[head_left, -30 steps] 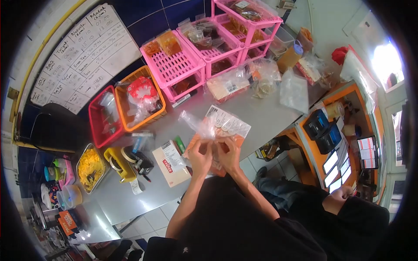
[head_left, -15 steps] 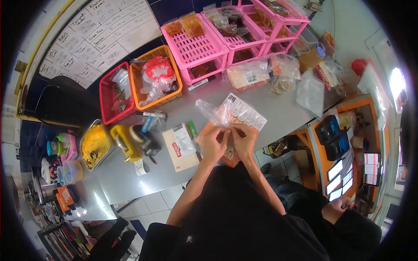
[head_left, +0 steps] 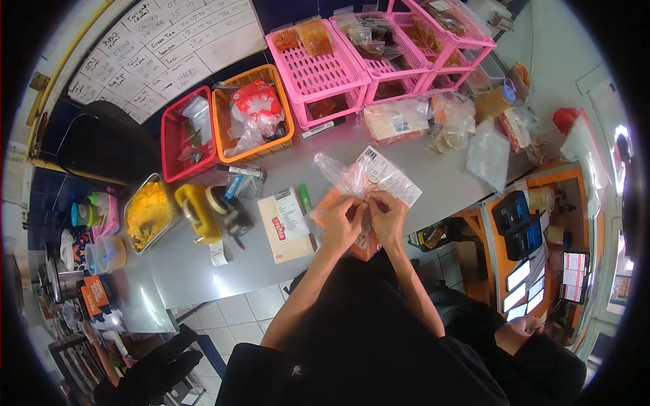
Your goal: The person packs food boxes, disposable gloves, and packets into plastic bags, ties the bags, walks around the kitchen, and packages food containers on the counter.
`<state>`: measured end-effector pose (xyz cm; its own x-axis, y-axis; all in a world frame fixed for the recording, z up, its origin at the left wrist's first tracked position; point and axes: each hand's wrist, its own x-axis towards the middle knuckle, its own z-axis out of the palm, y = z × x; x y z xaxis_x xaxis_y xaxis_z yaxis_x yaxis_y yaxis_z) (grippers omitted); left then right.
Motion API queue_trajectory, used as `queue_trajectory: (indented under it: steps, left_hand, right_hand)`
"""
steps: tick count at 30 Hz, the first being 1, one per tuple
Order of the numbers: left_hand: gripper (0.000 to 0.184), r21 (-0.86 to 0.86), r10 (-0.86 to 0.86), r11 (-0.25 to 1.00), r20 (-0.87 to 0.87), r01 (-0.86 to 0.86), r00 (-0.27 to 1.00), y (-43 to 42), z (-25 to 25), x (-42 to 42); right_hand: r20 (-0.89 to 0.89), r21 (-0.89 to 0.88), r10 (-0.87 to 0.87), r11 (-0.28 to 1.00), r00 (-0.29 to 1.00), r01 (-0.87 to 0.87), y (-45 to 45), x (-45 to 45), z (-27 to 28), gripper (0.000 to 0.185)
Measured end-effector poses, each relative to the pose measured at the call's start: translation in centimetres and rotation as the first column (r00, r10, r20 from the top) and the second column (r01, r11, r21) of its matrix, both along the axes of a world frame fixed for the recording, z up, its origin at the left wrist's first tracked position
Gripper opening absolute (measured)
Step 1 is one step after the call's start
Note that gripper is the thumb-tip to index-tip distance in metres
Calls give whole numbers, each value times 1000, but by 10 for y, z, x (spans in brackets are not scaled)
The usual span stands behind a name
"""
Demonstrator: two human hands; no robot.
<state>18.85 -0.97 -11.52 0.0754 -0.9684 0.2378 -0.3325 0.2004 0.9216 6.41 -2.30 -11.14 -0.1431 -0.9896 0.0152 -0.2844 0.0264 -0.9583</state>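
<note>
A clear plastic bag (head_left: 352,177) with orange contents lies at the front edge of the steel table. Its loose top spreads away from me. My left hand (head_left: 342,222) pinches the gathered plastic at the bag's neck. Right beside it, fingertips nearly touching, my right hand (head_left: 387,218) pinches the same spot. Anything small between the fingertips is hidden. Under the bag's far side sits a printed white sheet or label (head_left: 393,177). Left of my hands are a brown paper packet (head_left: 292,247) with a red label and a green item (head_left: 304,198).
A yellow tape dispenser (head_left: 196,215) and a metal tray of yellow food (head_left: 170,218) stand left. Red (head_left: 191,174) and orange baskets (head_left: 290,135) and pink racks (head_left: 332,91) line the back. Another person's hand (head_left: 520,331) is at lower right; someone else's arm (head_left: 101,348) shows lower left.
The view has shifted slightly, so the table's things sit a little further right. Both hands stay pinched at the bag's neck. An arm has come into view at lower left.
</note>
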Motion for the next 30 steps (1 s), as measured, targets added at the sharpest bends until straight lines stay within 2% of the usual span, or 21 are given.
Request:
queue_trajectory:
  steps: [2,5,8,11,30]
  left_hand:
    - [7,94,9,996,-42,-5,999,2,2,-1]
    - [7,55,8,998,-26,-7,1000,0,-3,0]
    - [9,40,1,999,19,-2,1000,1,-2,1]
    - [9,94,-7,996,-8,8,1000,2,2,1]
    - [8,63,0,998,15,-1,1000,1,2,-1]
  right_hand:
    - [11,-17,3,1000,1000,-3,0,-1,-1,10]
    - [-33,-30,7,1000,999,-8,0,-1,-4,9]
    - [28,6,-5,1000,1000,5,-1,-1,-1,10]
    - [-8,14,-3,1000,1000,3,-1,-1,3,10]
    - [-3,-1,8,1000,1000,-8,-2,-2,3,7]
